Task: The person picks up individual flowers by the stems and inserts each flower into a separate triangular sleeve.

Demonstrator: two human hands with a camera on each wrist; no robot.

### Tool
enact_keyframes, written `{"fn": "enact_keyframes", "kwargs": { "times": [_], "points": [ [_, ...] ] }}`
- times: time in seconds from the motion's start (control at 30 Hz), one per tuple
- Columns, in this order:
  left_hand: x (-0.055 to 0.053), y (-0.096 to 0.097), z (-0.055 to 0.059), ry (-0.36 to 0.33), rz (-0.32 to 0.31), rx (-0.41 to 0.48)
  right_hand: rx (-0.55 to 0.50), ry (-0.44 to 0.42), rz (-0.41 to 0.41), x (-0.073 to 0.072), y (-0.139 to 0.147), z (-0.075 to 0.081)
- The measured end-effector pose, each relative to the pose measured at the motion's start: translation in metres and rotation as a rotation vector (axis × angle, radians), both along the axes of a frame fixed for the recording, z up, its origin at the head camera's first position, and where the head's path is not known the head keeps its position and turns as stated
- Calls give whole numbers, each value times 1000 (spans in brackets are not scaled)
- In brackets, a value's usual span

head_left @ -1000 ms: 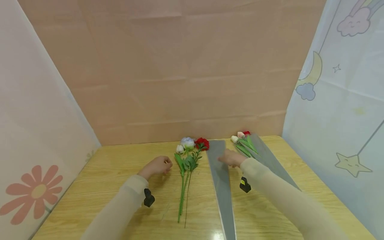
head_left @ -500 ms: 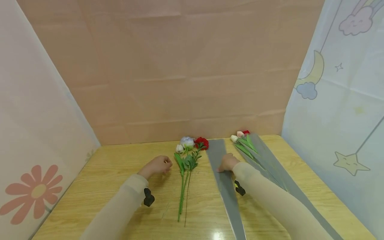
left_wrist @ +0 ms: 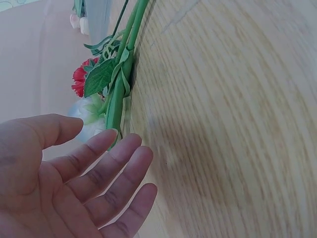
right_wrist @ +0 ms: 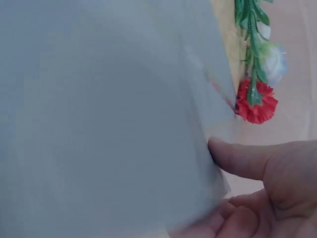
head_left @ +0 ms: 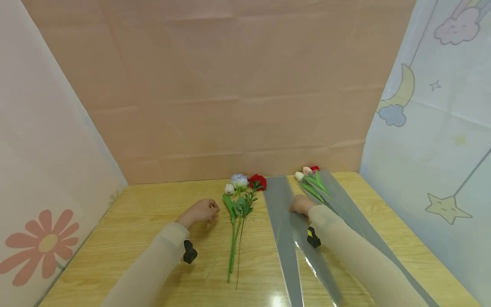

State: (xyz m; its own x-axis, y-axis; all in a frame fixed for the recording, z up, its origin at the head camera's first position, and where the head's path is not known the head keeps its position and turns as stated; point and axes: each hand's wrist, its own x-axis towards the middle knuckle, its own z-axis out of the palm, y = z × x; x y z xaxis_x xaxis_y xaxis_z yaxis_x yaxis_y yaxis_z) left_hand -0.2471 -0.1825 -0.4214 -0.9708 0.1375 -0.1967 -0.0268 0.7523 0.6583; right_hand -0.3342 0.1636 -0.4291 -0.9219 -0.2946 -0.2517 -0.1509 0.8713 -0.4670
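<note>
"What are the fingers of the right hand (head_left: 302,204) doing?"

"They pinch the edge of a grey sheet (head_left: 322,273), thumb on one face. It trails towards half past five from that hand, blurred in the wrist view."

"And beneath?"

"A second grey sheet (head_left: 287,256) lies on the counter (head_left: 115,221), running from about ten o'clock of the right hand down to seven."

"The left hand (head_left: 201,212)?"

"Holding nothing; its fingers are loosely bent and spread slightly. Just beside it, at three o'clock, are the green stems (head_left: 232,251). At two o'clock are a white bud (head_left: 229,189), a pale bluish bloom (head_left: 239,181) and a red flower (head_left: 258,182), the red one almost at the second sheet's edge."

"Anything past the right hand?"

"At twelve o'clock, some tulips (head_left: 307,171), white and pink, with a bit of red. A third grey sheet (head_left: 368,221) runs from there towards four o'clock; whether the tulips lie on it or inside, I can't tell."

"Behind everything?"

"A creased peach backdrop (head_left: 238,85), with a printed curtain (head_left: 422,149) at two o'clock of the whole scene."
</note>
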Motion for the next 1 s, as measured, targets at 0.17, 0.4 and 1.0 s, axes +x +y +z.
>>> {"fn": "enact_keyframes", "kwargs": {
  "times": [0.17, 0.4, 1.0],
  "points": [
    [0, 0, 1, -4, 2, 2, 100, 155, 154, -56, 21, -34],
    [1, 0, 4, -12, 5, 6, 111, 235, 204, -62, 33, 31],
    [-8, 23, 9, 80, 4, 672, -247, 57, 594, -2, -3, 118]
  ]
}}
